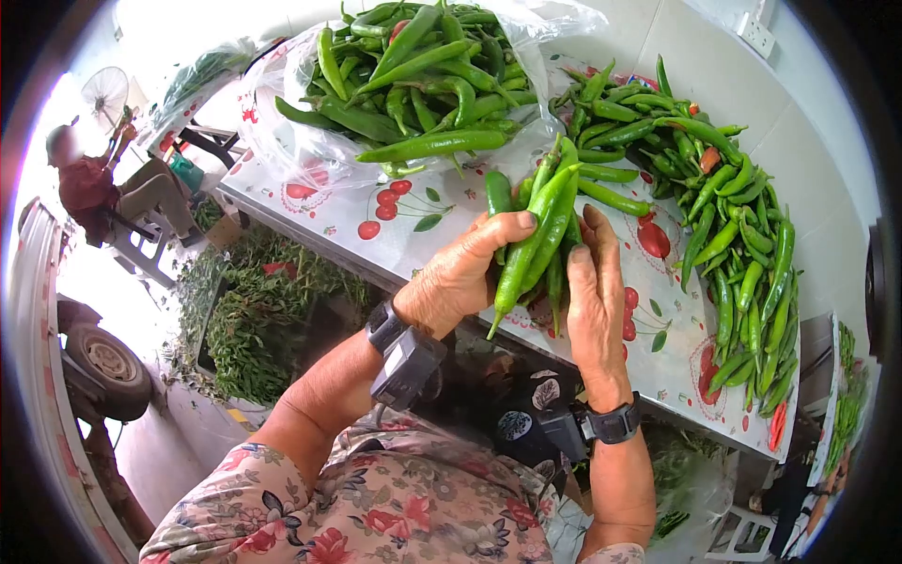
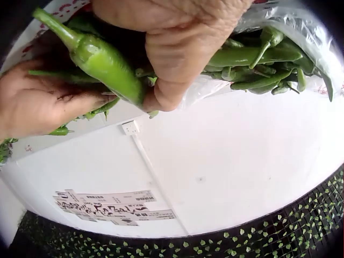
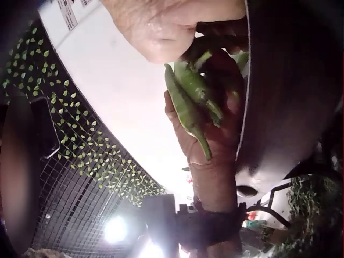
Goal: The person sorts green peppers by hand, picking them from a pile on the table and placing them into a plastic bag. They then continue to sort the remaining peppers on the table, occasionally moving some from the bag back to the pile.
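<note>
Over the table's near edge, my left hand grips a small bunch of long green chili peppers, its thumb across them. In the left wrist view, one pepper lies beside the left thumb, its stem pointing up left. My right hand holds the bunch from the right side, thumb and fingers bent at the peppers; the undersides of the fingers are hidden. Seen from the right wrist, peppers lie against the left palm, stems toward the wrist. A long pile of green peppers curves along the table's right side.
A clear plastic bag heaped with large green peppers stands at the back of the cherry-print table. Leafy greens lie on the floor at left. Farther off, a person sits on a stool. A wall stands behind the table.
</note>
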A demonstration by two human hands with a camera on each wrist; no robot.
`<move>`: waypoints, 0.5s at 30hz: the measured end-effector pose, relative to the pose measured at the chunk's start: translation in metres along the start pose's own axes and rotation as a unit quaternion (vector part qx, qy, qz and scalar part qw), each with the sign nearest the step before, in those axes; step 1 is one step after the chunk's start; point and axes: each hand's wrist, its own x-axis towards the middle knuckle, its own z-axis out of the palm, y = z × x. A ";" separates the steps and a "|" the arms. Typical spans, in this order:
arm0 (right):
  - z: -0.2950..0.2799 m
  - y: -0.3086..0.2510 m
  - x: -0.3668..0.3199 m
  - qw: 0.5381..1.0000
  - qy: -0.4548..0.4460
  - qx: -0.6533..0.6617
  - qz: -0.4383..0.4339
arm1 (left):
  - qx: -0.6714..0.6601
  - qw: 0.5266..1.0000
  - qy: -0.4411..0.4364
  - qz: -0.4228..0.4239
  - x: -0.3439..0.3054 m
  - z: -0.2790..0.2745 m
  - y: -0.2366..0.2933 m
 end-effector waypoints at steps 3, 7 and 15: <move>0.001 -0.003 0.000 0.998 0.001 -0.059 -0.018 | -0.012 0.999 -0.004 -0.038 0.000 -0.007 0.002; 0.008 -0.006 0.002 0.988 0.008 -0.133 -0.082 | 0.023 0.999 0.015 -0.019 0.002 -0.003 -0.001; 0.018 0.002 0.004 0.993 0.016 -0.081 -0.086 | 0.102 0.993 0.012 0.055 0.009 -0.010 -0.007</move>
